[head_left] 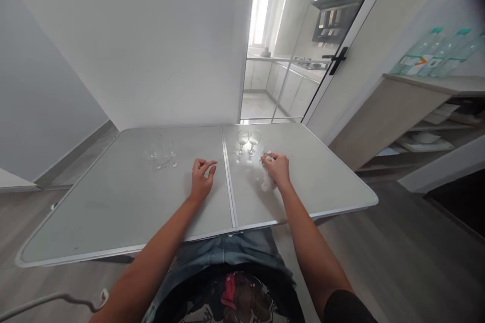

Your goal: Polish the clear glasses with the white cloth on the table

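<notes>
Two clear stemmed glasses [242, 141] stand side by side on the pale table [125, 212], just right of its centre seam. Close to their right, my right hand [278, 167] is closed in a pinch on what looks like another stemmed glass, faint and mostly hidden by the fingers. Below that hand shows a whitish, see-through shape [268, 181], too blurred to name. My left hand [203, 176] is over the table left of the seam, thumb and forefinger apart, holding nothing. Farther left, several clear glass pieces [161, 154] are on the tabletop, their outlines faint.
A white wall [170, 50] rises behind the table, with a glass door [288, 60] to its right. At the right, a wooden shelf unit [409, 106] bears several plastic bottles [435, 55]. A pale bent rod or cable [64, 298] shows at lower left.
</notes>
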`<move>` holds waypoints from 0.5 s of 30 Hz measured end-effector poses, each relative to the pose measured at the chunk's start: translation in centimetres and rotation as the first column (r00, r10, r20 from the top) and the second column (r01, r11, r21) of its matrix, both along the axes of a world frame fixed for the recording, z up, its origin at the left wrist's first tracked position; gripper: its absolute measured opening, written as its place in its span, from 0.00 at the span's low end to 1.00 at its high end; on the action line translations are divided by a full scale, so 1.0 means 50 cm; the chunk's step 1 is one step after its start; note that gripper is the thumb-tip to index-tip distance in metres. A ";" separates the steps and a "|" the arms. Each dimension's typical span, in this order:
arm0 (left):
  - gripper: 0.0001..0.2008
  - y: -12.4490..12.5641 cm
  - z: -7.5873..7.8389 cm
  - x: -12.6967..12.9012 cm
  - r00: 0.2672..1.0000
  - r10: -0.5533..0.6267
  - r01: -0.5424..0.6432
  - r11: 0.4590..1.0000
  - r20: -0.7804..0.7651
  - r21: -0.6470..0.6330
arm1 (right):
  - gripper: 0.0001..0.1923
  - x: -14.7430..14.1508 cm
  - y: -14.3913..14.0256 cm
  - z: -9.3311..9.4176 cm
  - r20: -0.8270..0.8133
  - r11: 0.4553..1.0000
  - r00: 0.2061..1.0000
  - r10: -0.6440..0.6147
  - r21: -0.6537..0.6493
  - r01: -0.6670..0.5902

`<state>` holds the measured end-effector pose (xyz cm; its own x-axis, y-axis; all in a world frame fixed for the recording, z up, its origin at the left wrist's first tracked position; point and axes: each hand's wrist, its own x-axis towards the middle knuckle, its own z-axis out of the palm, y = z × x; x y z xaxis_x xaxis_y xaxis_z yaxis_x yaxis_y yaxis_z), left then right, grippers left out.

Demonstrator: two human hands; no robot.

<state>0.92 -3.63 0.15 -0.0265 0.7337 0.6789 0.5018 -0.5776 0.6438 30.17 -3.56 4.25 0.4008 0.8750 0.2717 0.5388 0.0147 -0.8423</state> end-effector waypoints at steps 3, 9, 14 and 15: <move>0.10 0.003 -0.005 0.003 1.000 -0.014 0.014 0.999 0.005 -0.035 | 0.18 0.072 0.058 -0.009 0.064 0.999 0.997 -0.038 -0.031 0.040; 0.08 0.002 -0.004 -0.003 1.000 0.006 -0.007 0.997 -0.004 -0.079 | 0.16 0.104 0.160 -0.056 0.071 0.990 0.997 0.033 -0.141 -0.022; 0.07 0.000 -0.002 -0.002 0.998 0.041 -0.044 0.997 -0.046 -0.070 | 0.16 0.096 0.181 -0.093 0.086 0.990 0.996 0.008 -0.138 0.004; 0.07 0.000 -0.001 -0.002 0.998 0.042 -0.045 0.997 -0.053 -0.068 | 0.16 0.094 0.182 -0.097 0.089 0.990 0.996 0.007 -0.143 0.006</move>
